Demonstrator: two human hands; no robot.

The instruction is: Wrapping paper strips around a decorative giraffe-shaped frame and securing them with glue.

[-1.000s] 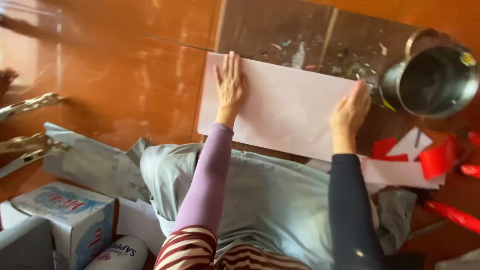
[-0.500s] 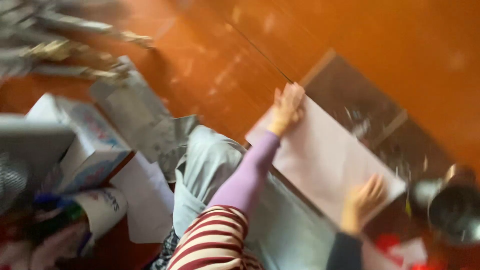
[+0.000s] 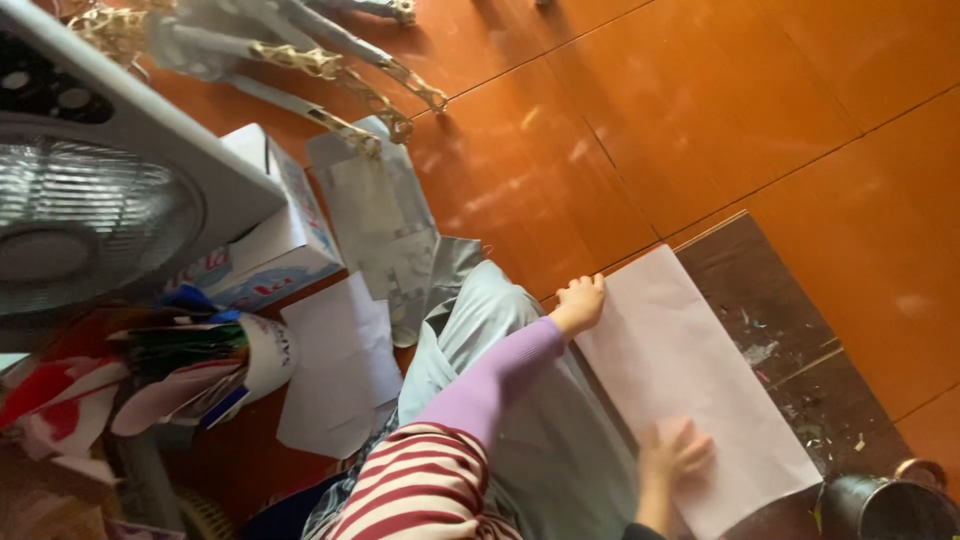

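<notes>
a grey fan (image 3: 95, 205) stands at the far left, a white box (image 3: 275, 225) just beside it and loose white paper (image 3: 335, 365) on the orange floor (image 3: 700, 110). the left hand (image 3: 578, 303), fingers curled, presses one corner of a large pale sheet (image 3: 700, 370) lying on a dark board (image 3: 790, 330). the right hand (image 3: 672, 455) lies open and flat on the sheet's near edge. a metal pot (image 3: 885, 505) sits at the far right.

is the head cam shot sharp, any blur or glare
Head view: mostly sharp, but the right hand is smeared by motion; the left hand on the pale paper sheet is crisp. Soft window glare streaks the orange floor; the fan near the lens looks slightly soft.
</notes>
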